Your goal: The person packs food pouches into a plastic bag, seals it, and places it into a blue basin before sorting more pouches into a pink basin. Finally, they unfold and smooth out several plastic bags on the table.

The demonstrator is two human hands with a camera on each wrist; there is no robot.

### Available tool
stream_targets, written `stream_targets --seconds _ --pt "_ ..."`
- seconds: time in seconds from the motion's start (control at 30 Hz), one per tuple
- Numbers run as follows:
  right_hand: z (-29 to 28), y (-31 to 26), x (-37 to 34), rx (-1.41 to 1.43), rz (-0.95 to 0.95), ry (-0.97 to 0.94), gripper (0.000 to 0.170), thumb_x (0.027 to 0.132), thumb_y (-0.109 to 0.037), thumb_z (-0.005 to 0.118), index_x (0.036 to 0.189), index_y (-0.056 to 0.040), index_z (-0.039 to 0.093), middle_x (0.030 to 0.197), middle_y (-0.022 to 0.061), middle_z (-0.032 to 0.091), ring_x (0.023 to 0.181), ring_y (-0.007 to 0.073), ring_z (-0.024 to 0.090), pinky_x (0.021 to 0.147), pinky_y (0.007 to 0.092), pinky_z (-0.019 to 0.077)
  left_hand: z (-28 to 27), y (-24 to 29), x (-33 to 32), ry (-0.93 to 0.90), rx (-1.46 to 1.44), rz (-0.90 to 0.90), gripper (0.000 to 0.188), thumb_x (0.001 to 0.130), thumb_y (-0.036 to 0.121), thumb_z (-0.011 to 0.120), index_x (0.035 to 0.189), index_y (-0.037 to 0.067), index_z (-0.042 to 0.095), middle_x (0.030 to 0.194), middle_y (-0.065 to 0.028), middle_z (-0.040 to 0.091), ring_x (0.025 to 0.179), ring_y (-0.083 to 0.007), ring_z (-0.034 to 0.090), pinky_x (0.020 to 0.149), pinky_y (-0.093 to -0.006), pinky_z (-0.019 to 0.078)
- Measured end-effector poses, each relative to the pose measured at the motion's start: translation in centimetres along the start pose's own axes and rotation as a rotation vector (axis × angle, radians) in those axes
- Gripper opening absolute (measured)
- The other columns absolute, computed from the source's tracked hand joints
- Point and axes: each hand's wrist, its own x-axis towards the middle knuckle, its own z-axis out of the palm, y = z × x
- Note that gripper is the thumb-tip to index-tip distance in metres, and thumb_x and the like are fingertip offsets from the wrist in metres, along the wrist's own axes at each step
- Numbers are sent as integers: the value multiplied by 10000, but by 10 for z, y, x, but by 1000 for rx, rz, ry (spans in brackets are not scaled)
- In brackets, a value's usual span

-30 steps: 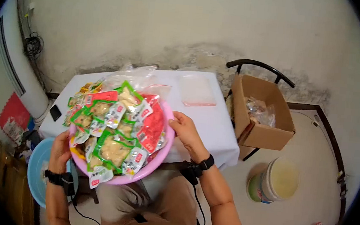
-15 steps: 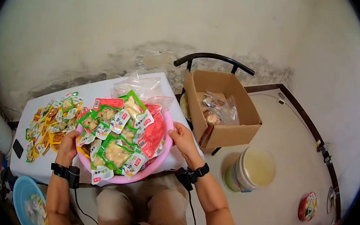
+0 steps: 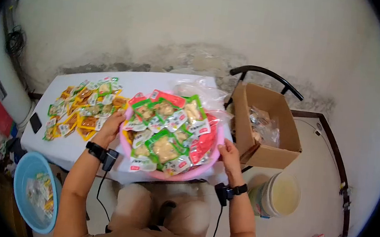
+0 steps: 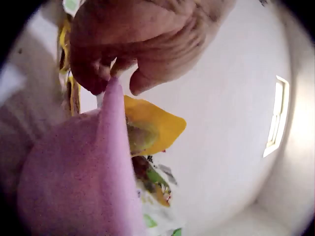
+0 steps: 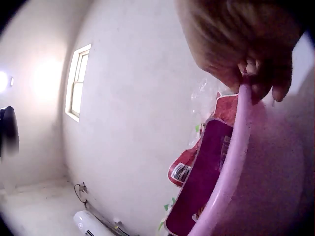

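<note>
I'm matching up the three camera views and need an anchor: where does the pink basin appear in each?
Head: the pink basin is near the middle, between the left hand and right hand.
Left wrist: the pink basin fills the lower left, its rim rising to the left hand.
Right wrist: the pink basin is at lower right, its rim rising to the right hand.
Shared landmark: packets inside the rim.

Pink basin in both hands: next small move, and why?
I'd ease the pink basin slightly forward, keeping it level, so it sits fully over the table. Its near rim looks about at the table's front edge, the packets heap above the rim, and the left hand and right hand grip opposite sides.
</note>
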Motion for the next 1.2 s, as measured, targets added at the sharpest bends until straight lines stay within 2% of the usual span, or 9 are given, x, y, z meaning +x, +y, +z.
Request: stream_targets --seconds 0.1,0.17,0.23,0.37,0.47,0.57,0.8,0.97,1.2 --pt "0 -9 -1 -312 6 90 477 812 -132 577 1232 19 410 1034 94 552 830 154 566 687 274 483 12 11 -17 168 353 170 587 808 235 564 1300 15 330 1250 -164 423 1125 -249 445 925 -356 380" --pt "8 -19 -9 -1005 -641 265 533 774 -150 604 1236 20 402 1146 169 477 1001 268 499 854 351 414 29 29 -45 226 559 275 709 760 311 632 1320 25 304 1307 -212 344 1195 -291 373 954 -388 342" --pt "29 -44 -23 -1019 -670 229 574 749 -163 614 1245 18 390 1200 204 423 1117 338 395 955 397 314 53 48 -66 14 1222 650 928 668 358 718 1366 42 194 1392 -232 187 1290 -352 209 1022 -400 244" --pt "61 -81 -39 -979 -744 -31 736 691 -215 698 1265 53 323 1266 242 360 1180 376 338 994 408 277 75 65 -85 -224 1147 519 1101 565 393 770 1384 64 112 1402 -278 52 1313 -401 58 1050 -433 147" --pt "85 -100 -41 -898 -557 -571 1044 571 -325 786 1335 35 171 1342 270 241 1253 426 228 1042 403 218 89 72 -105 -440 1416 482 1133 520 419 783 1378 82 125 1402 -282 5 1305 -429 40 1000 -566 160" --pt "108 -100 -44 -1102 -628 -674 1066 568 -336 782 1341 33 146 1325 302 238 1238 449 239 1029 425 235 99 69 -117 -476 1629 502 1113 529 421 776 1374 84 135 1399 -285 20 1300 -439 58 970 -608 173" --pt "128 -84 -11 -1327 -569 -543 1157 504 -387 800 1347 23 121 1329 348 183 1245 457 224 995 469 273 84 67 -102 -353 1563 492 1103 538 428 769 1375 92 135 1396 -285 45 1291 -454 84 975 -595 186" --pt "130 -86 12 -1258 -525 -543 1172 477 -416 805 1351 -4 142 1344 350 142 1250 454 217 998 466 275 91 61 -110 -613 1473 405 1098 559 405 762 1387 112 102 1402 -281 33 1295 -441 89 986 -567 203" --pt "149 -103 38 -1489 -559 -659 1158 477 -443 793 1357 -29 163 1336 318 214 1250 420 241 1011 427 274 77 59 -82 -277 1321 557 1108 566 387 768 1369 20 100 1371 -339 47 1290 -434 125 1038 -410 214"
